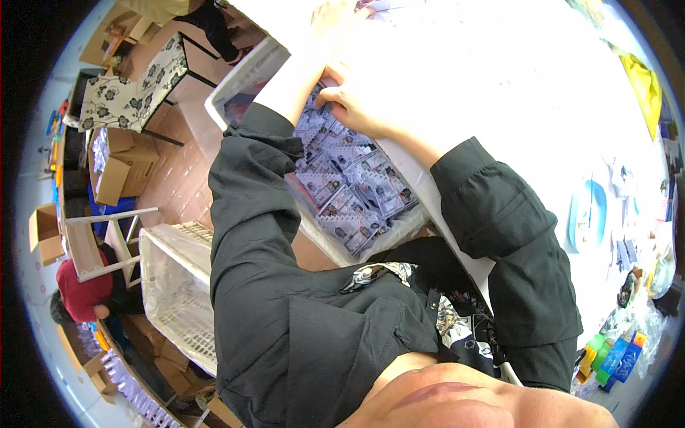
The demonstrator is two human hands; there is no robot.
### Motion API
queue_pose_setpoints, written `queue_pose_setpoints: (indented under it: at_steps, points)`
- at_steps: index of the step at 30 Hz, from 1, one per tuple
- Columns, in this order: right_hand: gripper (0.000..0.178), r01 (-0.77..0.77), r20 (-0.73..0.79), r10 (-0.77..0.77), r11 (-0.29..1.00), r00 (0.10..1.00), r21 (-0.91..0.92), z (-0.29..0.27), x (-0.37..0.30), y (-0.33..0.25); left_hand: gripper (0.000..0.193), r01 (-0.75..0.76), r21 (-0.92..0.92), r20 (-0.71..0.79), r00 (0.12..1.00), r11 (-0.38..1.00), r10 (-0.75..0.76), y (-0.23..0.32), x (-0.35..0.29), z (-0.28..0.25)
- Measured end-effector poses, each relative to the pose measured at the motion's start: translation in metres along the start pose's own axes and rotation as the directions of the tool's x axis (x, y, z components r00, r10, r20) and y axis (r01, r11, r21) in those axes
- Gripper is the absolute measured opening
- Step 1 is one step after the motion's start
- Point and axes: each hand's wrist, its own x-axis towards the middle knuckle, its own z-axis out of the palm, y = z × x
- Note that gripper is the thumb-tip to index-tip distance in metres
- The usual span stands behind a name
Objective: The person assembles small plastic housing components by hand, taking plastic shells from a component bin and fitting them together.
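The left hand (334, 17) is at the table (514, 85)'s far edge, partly cut off by the frame, beside a packet's corner — whether it grips that, I cannot tell. The right hand (351, 101) hangs over the crate (405, 230), fingers curled; its grip is unclear. Printed packets (357, 189) lie heaped inside the crate — just below the right hand.

One head-worn fisheye looks down from close above the dark sleeves (253, 185), taking in tiled floor (178, 175) at left and what seems, through glare, a white table (528, 93) at right.
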Motion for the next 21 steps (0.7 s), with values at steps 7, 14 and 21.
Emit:
queue_pose_setpoints:
  at_steps: [7,14,21]
  points:
    - [0.023,0.033,-0.031,-0.035,0.998,0.999,-0.062,-0.003,0.000,0.001,0.021,0.079,-0.104,0.029,0.997,0.991,-0.077,-0.003,0.002,0.002]
    - [0.024,0.052,0.042,-0.053,0.998,0.998,0.038,0.010,0.003,0.007,0.016,0.064,-0.019,-0.044,0.997,0.998,-0.065,-0.026,-0.012,-0.013]
    - [0.028,0.056,0.039,-0.055,0.998,0.998,-0.016,-0.002,0.004,0.011,0.019,0.236,-0.019,-0.180,0.955,0.972,-0.235,-0.003,-0.048,-0.122]
